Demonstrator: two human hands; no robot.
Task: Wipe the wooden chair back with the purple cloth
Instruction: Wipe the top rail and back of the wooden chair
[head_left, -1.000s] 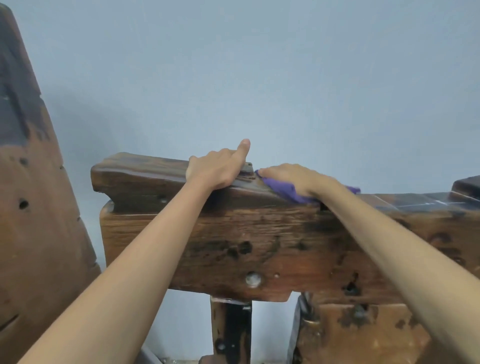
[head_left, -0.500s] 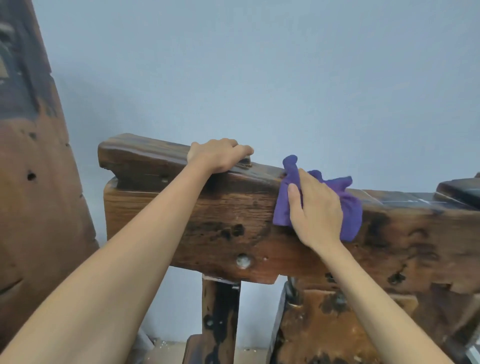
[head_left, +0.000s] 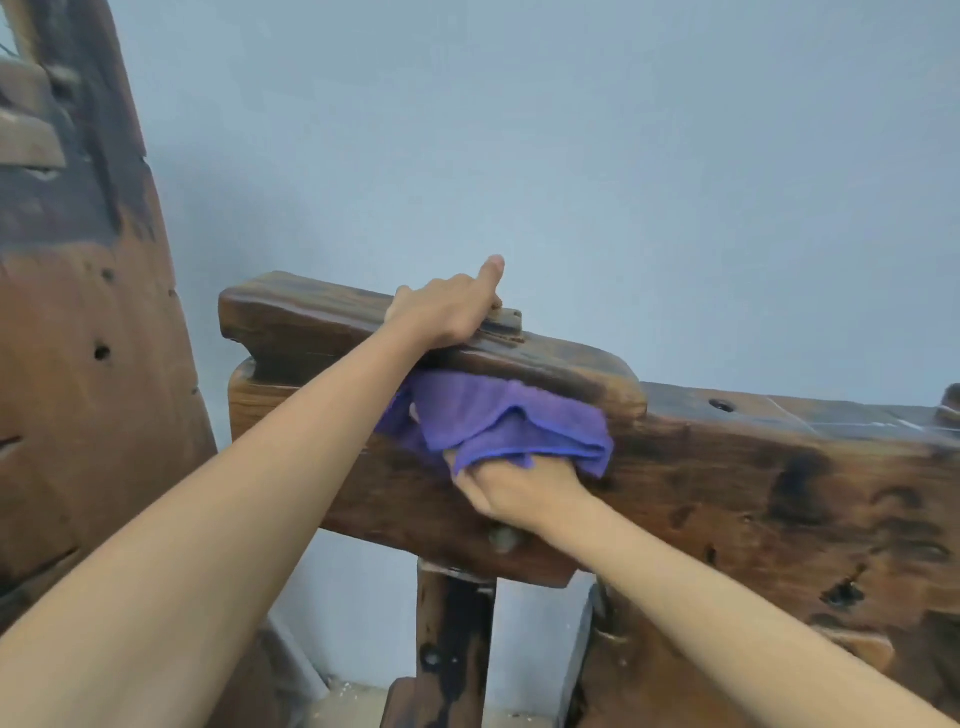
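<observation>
The wooden chair back (head_left: 753, 483) is a thick, dark, weathered plank running across the middle of the view, with a darker top rail (head_left: 311, 317). My left hand (head_left: 447, 312) rests on that top rail, palm down, one finger pointing up. My right hand (head_left: 519, 488) presses the purple cloth (head_left: 498, 415) flat against the front face of the plank, just under the rail. The cloth drapes over my fingers and hides them.
A second tall wooden chair back (head_left: 78, 364) stands at the left edge. A pale blue wall (head_left: 623, 156) is close behind the plank. Below it are a dark wooden post (head_left: 457, 634) and another wooden panel (head_left: 675, 649).
My right hand slid the cloth left and down along the plank's front face, under the top rail. My left hand stayed on the rail and raised one finger.
</observation>
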